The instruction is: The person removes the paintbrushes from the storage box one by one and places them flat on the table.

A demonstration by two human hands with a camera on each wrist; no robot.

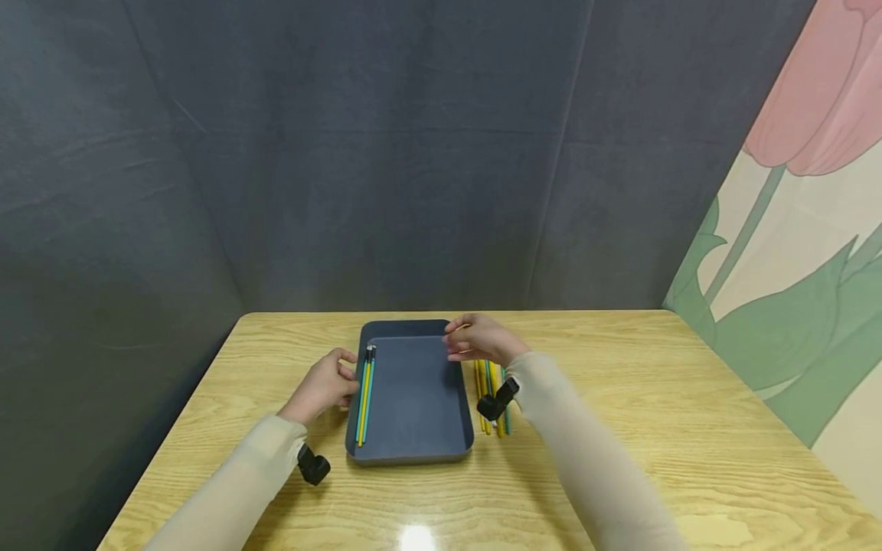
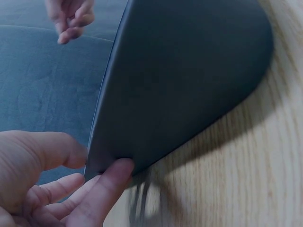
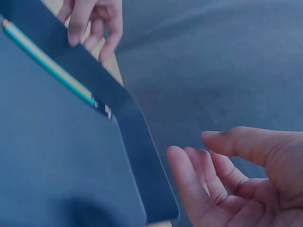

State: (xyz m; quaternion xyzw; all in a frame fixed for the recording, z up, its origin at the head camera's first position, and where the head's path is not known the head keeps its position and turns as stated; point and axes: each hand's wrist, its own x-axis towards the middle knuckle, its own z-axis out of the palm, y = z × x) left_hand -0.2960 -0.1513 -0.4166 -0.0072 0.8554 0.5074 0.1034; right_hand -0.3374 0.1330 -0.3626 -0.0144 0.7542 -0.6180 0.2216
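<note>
A dark grey rectangular tray (image 1: 413, 458) lies on the table. My left hand (image 1: 325, 389) is at its left side and pinches the wall; in the left wrist view a finger (image 2: 106, 191) presses the outer face while the thumb meets the rim. Inside, along that wall, a yellow pencil (image 1: 363, 405) and a teal pencil (image 1: 369, 402) lie side by side, their dark ends with pale tips pointing away from me. Near the far right corner my right hand (image 1: 478, 337) hovers with loosely bent fingers, holding nothing, as the right wrist view also shows.
Several more yellow and teal pencils (image 1: 479, 390) lie on the table right of the tray, partly hidden under my right wrist. The wooden table (image 1: 620, 398) ends at a dark curtain (image 1: 400, 168) behind. A wall with painted flowers (image 1: 792, 321) borders the right.
</note>
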